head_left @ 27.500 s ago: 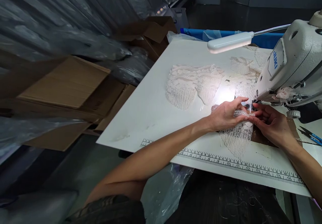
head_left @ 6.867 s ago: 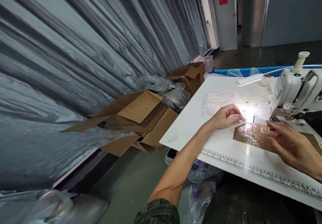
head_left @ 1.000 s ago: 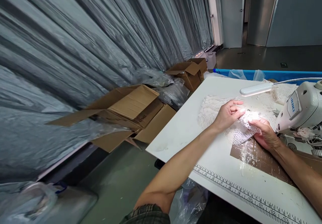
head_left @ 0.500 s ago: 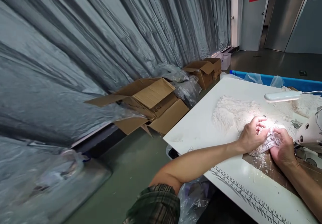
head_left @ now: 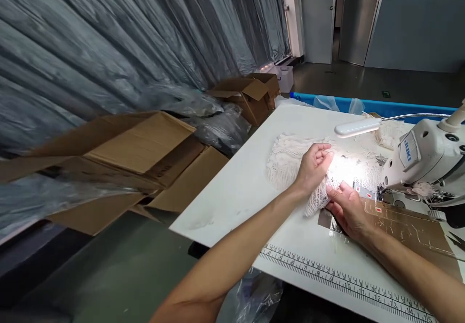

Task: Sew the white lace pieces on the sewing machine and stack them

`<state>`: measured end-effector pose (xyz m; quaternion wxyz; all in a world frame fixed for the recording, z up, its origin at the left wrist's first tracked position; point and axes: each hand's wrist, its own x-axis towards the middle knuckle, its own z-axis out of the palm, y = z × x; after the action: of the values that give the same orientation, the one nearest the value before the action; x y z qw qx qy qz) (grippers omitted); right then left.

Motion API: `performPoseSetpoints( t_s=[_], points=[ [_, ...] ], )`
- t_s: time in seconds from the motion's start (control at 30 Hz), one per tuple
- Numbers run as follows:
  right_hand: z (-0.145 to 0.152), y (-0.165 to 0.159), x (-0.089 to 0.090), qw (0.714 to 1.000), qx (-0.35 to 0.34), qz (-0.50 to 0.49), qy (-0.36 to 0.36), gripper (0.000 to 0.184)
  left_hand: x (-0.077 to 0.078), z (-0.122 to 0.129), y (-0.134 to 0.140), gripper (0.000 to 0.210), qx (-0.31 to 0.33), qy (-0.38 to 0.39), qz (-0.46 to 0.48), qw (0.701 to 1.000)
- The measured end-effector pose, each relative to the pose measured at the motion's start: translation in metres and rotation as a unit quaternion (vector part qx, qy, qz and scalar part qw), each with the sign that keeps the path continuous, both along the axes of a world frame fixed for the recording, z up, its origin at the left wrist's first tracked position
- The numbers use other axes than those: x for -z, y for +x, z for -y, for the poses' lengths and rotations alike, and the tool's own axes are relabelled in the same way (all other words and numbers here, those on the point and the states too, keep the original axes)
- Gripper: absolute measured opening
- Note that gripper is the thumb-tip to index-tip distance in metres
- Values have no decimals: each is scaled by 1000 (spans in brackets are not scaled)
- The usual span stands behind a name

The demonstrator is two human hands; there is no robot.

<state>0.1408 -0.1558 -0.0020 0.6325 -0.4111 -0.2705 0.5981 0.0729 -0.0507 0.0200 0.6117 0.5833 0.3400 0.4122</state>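
A white lace fabric (head_left: 317, 201) with fringe is bunched between my two hands, left of the sewing machine (head_left: 428, 151). My left hand (head_left: 313, 168) is closed on its upper part, thumb and fingers pinched together. Lower down, my right hand (head_left: 347, 207) grips the folded lower edge between thumb and fingers. More white fringed lace (head_left: 285, 161) lies flat on the table behind my left hand. Strong light from the lamp (head_left: 358, 127) washes out the lace between the hands. The machine's needle area is to the right, apart from my fingers.
The white table (head_left: 232, 221) has a printed ruler (head_left: 345, 284) along its front edge. Brown tape (head_left: 417, 226) covers the surface by the machine. Open cardboard boxes (head_left: 145, 144) and plastic bags (head_left: 218, 124) stand left on the floor. Scissors-like dark blades (head_left: 457, 240) lie at right.
The view has swung right, bringing the sewing machine into fuller view. My right hand has drawn away from the machine with the lace; my left hand still holds it.
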Motion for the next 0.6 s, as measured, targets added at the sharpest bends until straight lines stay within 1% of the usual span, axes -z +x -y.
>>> performPoseSetpoints(
  t_s=[0.07,0.13,0.27,0.4,0.53,0.6],
  points=[
    [1,3,-3,1000,-3,-27,5,57,-4,1,-2,24,8,6,0,1000],
    [1,4,-5,999,-7,-39,2,59,-8,0,-3,24,-1,18,-5,1000],
    [2,4,-5,999,-2,-33,1,56,-11,-3,-5,22,0,21,-15,1000],
    [2,3,-2,1000,0,-20,-7,53,-10,-5,-5,19,18,11,-29,999],
    [1,5,-2,1000,-4,-1,-21,53,-6,-8,-4,16,24,-6,-59,998],
    [1,5,-3,1000,-1,4,-24,53,-4,-10,-4,21,18,-9,-74,997]
  ],
)
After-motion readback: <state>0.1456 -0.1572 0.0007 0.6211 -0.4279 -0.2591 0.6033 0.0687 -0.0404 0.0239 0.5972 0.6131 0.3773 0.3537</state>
